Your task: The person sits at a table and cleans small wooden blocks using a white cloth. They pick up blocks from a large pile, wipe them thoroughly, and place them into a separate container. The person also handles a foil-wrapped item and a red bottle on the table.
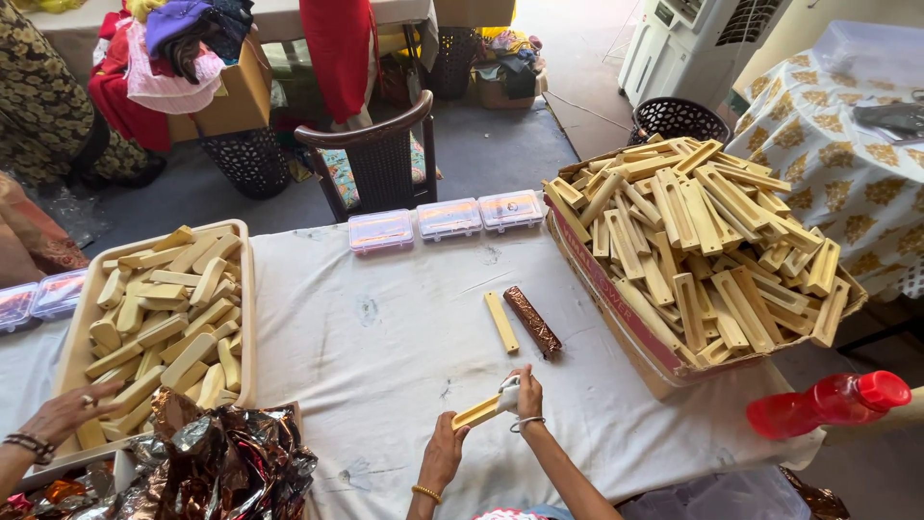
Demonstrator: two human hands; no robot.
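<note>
The person's left hand (442,455) is curled around the near end of a pale wooden channel piece (476,413), while the right hand (526,393) pinches a small white thing, too small to identify, against the piece's far end. Both hands are closed in light grips, fingers bent rather than clenched, and hold the piece just above the white table cloth (385,337) near its front edge. To do this well, the left hand should probably keep the piece steady and level while the right works squarely on the end. Just beyond lie a second wooden strip (500,322) and a brown foil-wrapped stick (532,321), side by side. A cardboard box (616,294) heaped with similar pieces stands to the right.
</note>
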